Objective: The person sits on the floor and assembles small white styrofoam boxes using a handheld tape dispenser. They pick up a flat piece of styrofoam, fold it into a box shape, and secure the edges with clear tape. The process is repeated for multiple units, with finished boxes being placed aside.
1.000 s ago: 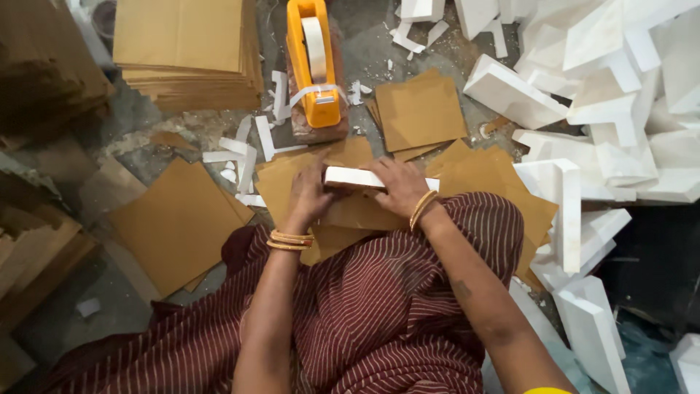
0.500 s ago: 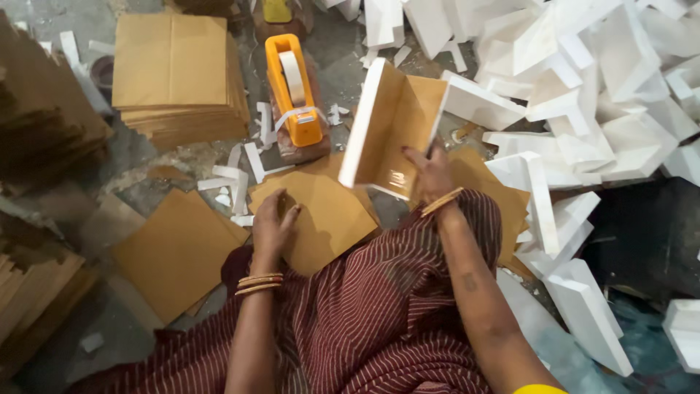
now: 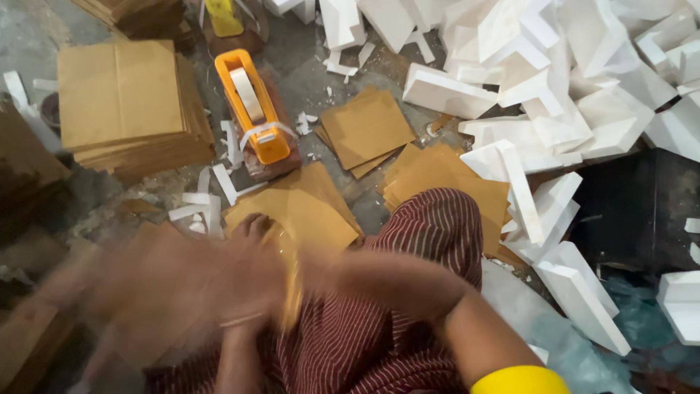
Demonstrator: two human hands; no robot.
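Your left hand sits low in the middle over your striped maroon lap, and it's so motion-blurred I honestly can't tell if the grip is clenched or loose; same story for your right hand, which is smeared across the lower left along with a brown cardboard sheet it seems to be on, though whether it's actually grasping it I can't tell. Just beyond your left hand there's a small pile of tan cardboard squares on the floor, another pile further up in the middle, and a third poking out by your knee, so three loose piles nearby. Upper left is one tall neat stack of cardboard sheets. Between that stack and the middle pile stands one orange tape dispenser with a white roll. The whole right side is a heap of white foam corner pieces, too many to count, plus white scraps near the dispenser.
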